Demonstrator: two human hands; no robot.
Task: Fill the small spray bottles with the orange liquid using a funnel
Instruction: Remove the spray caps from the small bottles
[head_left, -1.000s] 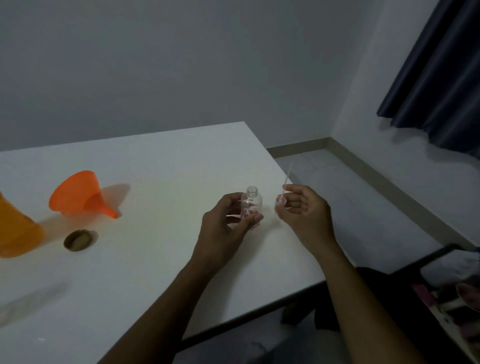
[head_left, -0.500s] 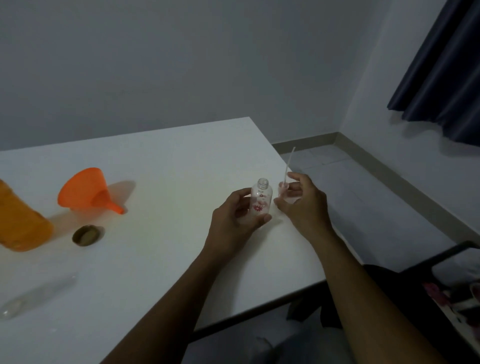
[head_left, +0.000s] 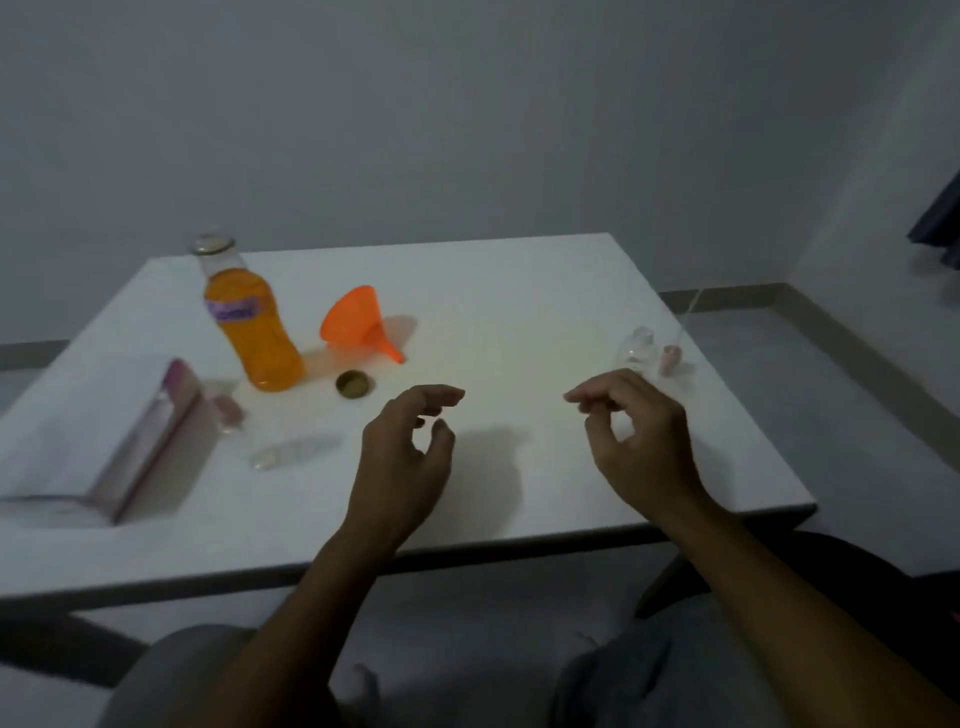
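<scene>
hovering over the table (head_left: 519, 322), left hand (head_left: 405, 457) and right hand (head_left: 639, 441) loosely curled, empty

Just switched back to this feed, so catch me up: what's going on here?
Neither hand holds anything. The left hand and right hand hover over the table, fingers loosely curled. A small clear spray bottle stands uncapped beyond the right hand, its sprayer beside it. The orange funnel lies on its side next to the open bottle of orange liquid and its cap. The small bottle looks empty.
</scene>
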